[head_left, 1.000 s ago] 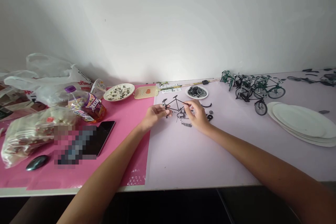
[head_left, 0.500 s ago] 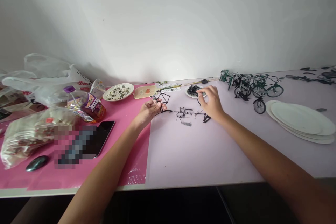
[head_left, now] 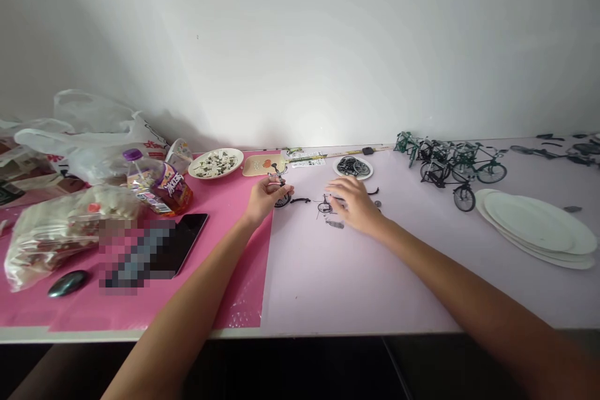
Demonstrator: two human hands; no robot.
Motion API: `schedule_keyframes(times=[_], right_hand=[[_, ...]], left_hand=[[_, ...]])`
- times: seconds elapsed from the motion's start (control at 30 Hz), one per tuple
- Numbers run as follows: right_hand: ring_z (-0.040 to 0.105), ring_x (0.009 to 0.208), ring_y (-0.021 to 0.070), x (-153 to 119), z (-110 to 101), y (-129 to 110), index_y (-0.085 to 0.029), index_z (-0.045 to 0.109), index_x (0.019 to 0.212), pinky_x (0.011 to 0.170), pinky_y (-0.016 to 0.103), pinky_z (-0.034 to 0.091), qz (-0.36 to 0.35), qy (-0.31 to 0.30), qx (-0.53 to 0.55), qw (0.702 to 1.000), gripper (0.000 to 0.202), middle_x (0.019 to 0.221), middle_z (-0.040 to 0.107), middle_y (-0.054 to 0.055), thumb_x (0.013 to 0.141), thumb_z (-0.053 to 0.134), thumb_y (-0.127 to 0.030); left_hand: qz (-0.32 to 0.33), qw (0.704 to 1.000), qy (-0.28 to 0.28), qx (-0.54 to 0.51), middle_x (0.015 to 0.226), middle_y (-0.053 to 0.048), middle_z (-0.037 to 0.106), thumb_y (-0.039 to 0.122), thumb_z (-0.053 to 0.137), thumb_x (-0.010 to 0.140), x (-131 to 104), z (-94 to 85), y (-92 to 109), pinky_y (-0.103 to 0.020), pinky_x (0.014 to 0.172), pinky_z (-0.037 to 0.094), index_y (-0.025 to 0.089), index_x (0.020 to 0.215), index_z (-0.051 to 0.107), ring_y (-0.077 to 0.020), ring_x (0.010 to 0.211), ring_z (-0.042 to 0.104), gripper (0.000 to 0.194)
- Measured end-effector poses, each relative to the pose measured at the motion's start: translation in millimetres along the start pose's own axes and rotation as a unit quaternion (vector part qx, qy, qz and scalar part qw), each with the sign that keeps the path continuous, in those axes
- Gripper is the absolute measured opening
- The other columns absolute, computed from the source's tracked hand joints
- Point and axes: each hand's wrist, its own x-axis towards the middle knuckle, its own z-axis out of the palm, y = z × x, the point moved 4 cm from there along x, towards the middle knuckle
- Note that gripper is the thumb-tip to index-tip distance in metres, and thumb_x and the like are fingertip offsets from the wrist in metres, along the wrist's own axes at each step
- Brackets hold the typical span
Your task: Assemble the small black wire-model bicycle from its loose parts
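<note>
Pinched in my left hand (head_left: 267, 198) is a small dark bicycle part (head_left: 280, 172), with a wheel (head_left: 282, 200) showing below the fingers. My right hand (head_left: 354, 203) hovers low over the small model parts, its fingers bent and apart; nothing shows between them. Beside its fingertips lie a small wheel-like part (head_left: 324, 207) and a grey oval piece (head_left: 334, 224). A short black curved piece (head_left: 300, 200) rests to the right of my left hand. Behind my right hand stands a white plate of black parts (head_left: 353, 167).
Assembled model bicycles (head_left: 482, 165) stand at the back right, beyond stacked white plates (head_left: 539, 225). On the left are a plate of pale pieces (head_left: 215, 164), a bottle (head_left: 159, 186), a phone (head_left: 191, 234), a mouse (head_left: 68, 283) and plastic bags (head_left: 103, 144).
My right hand has moved left and down from beside the parts plate, and its fingers have spread. The dark frame seen earlier at my left hand no longer shows there; a wheel does.
</note>
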Motion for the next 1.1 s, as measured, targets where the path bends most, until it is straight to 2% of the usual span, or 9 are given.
schedule_keyframes(times=[0.1,0.17,0.23,0.33,0.47,0.63,0.77,1.1], right_hand=[[0.047,0.143,0.035,-3.8,19.9,-30.6,-0.027,0.066,0.134,0.115,0.062,0.042,-0.023,-0.071,0.001,0.997,0.034,0.147,0.062,0.011,0.101,0.059,-0.035],[0.04,0.15,0.0373,-7.4,30.6,-40.8,-0.026,0.063,0.139,0.117,0.064,0.04,-0.044,-0.113,-0.006,0.993,0.041,0.156,0.053,0.012,0.101,0.059,-0.042],[0.034,0.153,0.0384,-10.1,36.8,-41.9,-0.025,0.061,0.141,0.119,0.066,0.037,-0.048,-0.143,-0.008,0.989,0.044,0.159,0.049,0.013,0.103,0.057,-0.046],[0.034,0.154,0.0373,-11.7,38.8,-37.1,-0.027,0.061,0.142,0.118,0.063,0.041,-0.044,-0.163,0.005,0.986,0.043,0.158,0.051,0.011,0.105,0.053,-0.046],[0.041,0.149,0.0347,-10.7,37.1,-36.1,-0.027,0.064,0.138,0.116,0.06,0.044,-0.058,-0.153,0.032,0.986,0.037,0.15,0.059,0.01,0.104,0.054,-0.04],[0.056,0.129,0.031,-7.5,38.0,-35.9,-0.026,0.072,0.125,0.107,0.057,0.051,-0.084,-0.112,0.052,0.989,0.028,0.125,0.071,0.01,0.103,0.055,-0.028],[0.058,0.123,0.0291,-7.1,39.9,-30.3,-0.029,0.074,0.123,0.1,0.055,0.054,-0.087,-0.091,0.053,0.991,0.038,0.122,0.073,0.009,0.101,0.048,-0.011],[0.06,0.11,0.028,-5.5,38.1,-26.3,-0.029,0.079,0.111,0.093,0.048,0.052,-0.062,-0.081,0.04,0.994,0.028,0.105,0.077,0.008,0.1,0.058,-0.014]], left_hand=[[0.004,1.0,0.002,0.005,0.085,-0.01,0.08,0.052,0.096,0.059,-0.8,2.0,0.6,-0.043,0.091,0.057,0.016,0.093,0.06,-0.0298,0.09,0.079,0.061],[0.007,1.0,0.002,0.003,0.085,-0.01,0.08,0.052,0.096,0.058,-1.4,3.0,1.1,-0.043,0.09,0.058,0.016,0.092,0.059,-0.03,0.089,0.079,0.062],[0.006,1.0,0.001,0.003,0.086,-0.01,0.08,0.053,0.097,0.056,-2.3,4.1,1.4,-0.043,0.089,0.058,0.016,0.092,0.059,-0.0304,0.089,0.079,0.064],[0.006,1.0,-0.005,0.007,0.085,-0.009,0.08,0.054,0.096,0.057,-3.8,6.2,1.8,-0.043,0.089,0.058,0.017,0.092,0.06,-0.0304,0.089,0.079,0.064],[0.009,1.0,-0.006,0.015,0.083,-0.009,0.079,0.055,0.095,0.058,-4.6,7.6,1.0,-0.043,0.089,0.058,0.017,0.092,0.061,-0.0301,0.089,0.079,0.062],[0.003,1.0,-0.008,0.007,0.088,-0.012,0.081,0.053,0.095,0.06,-4.0,7.4,-1.6,-0.044,0.09,0.058,0.016,0.094,0.061,-0.0303,0.091,0.079,0.061],[0.003,1.0,-0.024,-0.002,0.099,-0.015,0.081,0.05,0.095,0.062,-4.9,9.1,-1.2,-0.045,0.095,0.056,0.017,0.095,0.061,-0.0288,0.095,0.078,0.059],[-0.015,0.999,-0.028,-0.009,0.109,-0.016,0.08,0.039,0.095,0.065,-10.6,15.6,1.7,-0.047,0.103,0.053,0.017,0.099,0.059,-0.03,0.106,0.076,0.054]])
